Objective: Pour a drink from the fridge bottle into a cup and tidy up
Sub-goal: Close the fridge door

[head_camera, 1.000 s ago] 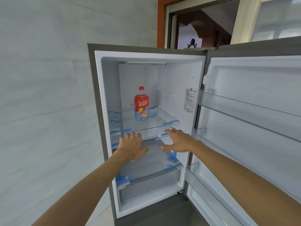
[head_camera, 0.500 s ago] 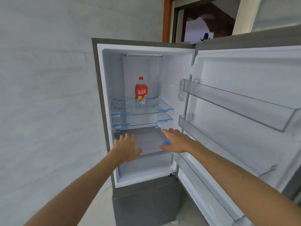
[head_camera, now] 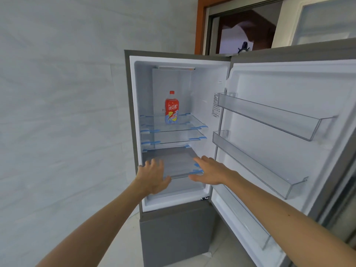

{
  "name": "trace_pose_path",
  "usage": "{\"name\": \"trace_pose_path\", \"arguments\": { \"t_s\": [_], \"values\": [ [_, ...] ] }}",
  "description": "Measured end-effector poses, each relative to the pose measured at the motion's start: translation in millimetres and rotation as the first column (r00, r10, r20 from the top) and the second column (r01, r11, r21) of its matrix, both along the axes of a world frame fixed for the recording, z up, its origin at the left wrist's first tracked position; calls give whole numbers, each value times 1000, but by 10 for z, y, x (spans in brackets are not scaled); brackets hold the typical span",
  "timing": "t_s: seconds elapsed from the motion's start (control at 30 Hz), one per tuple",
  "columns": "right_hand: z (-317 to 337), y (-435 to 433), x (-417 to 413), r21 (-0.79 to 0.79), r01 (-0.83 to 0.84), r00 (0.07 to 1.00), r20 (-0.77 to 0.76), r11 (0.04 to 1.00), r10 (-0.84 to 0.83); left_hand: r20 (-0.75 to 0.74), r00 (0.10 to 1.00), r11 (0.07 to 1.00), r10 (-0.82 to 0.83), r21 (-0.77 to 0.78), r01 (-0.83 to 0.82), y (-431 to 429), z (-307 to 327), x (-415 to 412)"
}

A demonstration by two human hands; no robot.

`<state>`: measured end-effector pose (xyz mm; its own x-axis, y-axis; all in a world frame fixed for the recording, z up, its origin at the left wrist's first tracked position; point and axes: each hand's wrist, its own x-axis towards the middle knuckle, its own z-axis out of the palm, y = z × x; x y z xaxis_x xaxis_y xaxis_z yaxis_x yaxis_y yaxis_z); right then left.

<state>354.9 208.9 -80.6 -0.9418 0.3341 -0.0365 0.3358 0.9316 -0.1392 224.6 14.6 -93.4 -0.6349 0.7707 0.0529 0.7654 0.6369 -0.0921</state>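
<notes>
- With the fridge door (head_camera: pixel 285 120) already swung wide to the right, step one looked done; everything after it was still open.
- Bottle (head_camera: pixel 171 108) stood upright on the top glass shelf (head_camera: pixel 185 125), toward the back, cap on, untouched.
- Left hand (head_camera: pixel 154 178) and right hand (head_camera: pixel 210 173) both hung in front of the lower compartment, well below the bottle; fingers spread, holding nothing.
- Neither hand touched the bottle or, as far as I could tell, any shelf.
- No cup in view, so its location was unknown.
- Door racks (head_camera: pixel 269 120) were bare.
- Left to do, by my read: reach up, grab bottle, uncap, pour, recap, return bottle, shut door. Task barely started.
</notes>
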Motion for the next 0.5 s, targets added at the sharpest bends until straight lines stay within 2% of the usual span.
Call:
{"name": "trace_pose_path", "arguments": {
  "t_s": [0.3, 0.5],
  "values": [
    [-92, -643, 281, -33, 78, 997, -12, 996, -79, -8, 998, 997, -69, -22, 69, -577, -131, 86],
    [-121, -864, 798, -80, 234, 971, -24, 969, -237, -14, 983, 983, -185, 13, 185, -610, -167, 320]
  ]
}}
